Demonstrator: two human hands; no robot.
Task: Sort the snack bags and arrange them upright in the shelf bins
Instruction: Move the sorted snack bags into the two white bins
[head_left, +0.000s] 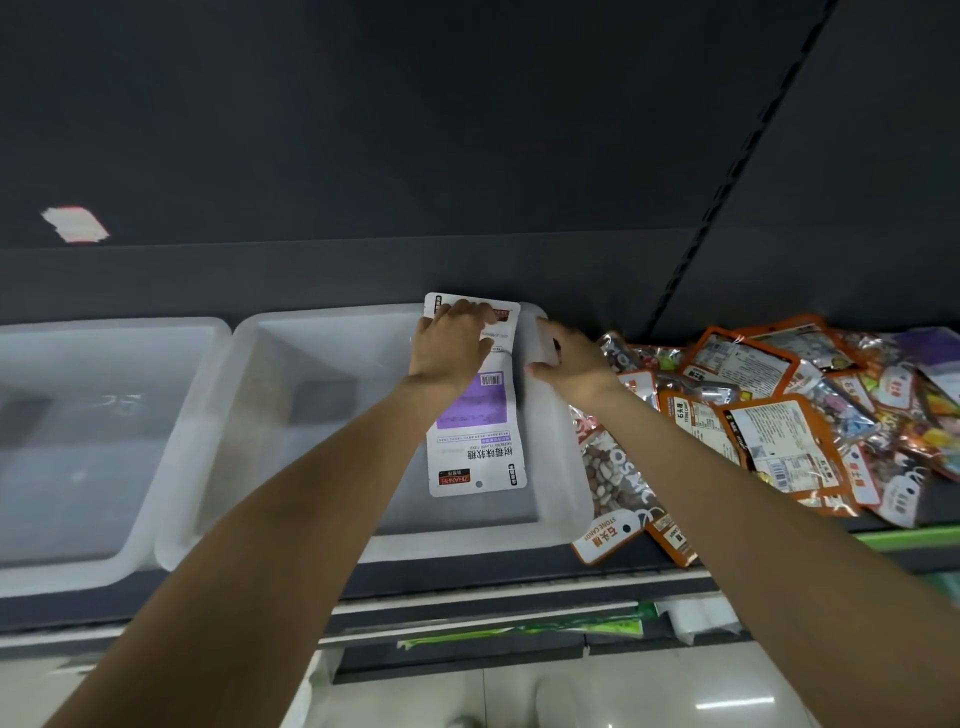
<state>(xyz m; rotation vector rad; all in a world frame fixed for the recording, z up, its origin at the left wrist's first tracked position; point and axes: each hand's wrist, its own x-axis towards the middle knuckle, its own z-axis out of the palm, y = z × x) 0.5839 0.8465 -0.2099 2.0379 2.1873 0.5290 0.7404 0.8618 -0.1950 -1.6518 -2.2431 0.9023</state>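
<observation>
A white snack bag with a purple label (475, 415) stands on edge inside the middle translucent bin (291, 358), leaning along its right wall, its print upside down. My left hand (451, 343) grips the bag's upper end, fingers curled over its top edge. My right hand (569, 358) rests on the bin's right rim, fingers bent over the far corner. A heap of orange-edged stone candy bags (769, 410) lies flat on the shelf to the right of the bin.
A second translucent bin (93, 374) sits to the left. The dark shelf back panel (363, 156) rises behind, with a slotted upright (727, 192) at the right. The shelf's front edge (493, 603) carries a price rail; pale floor lies below.
</observation>
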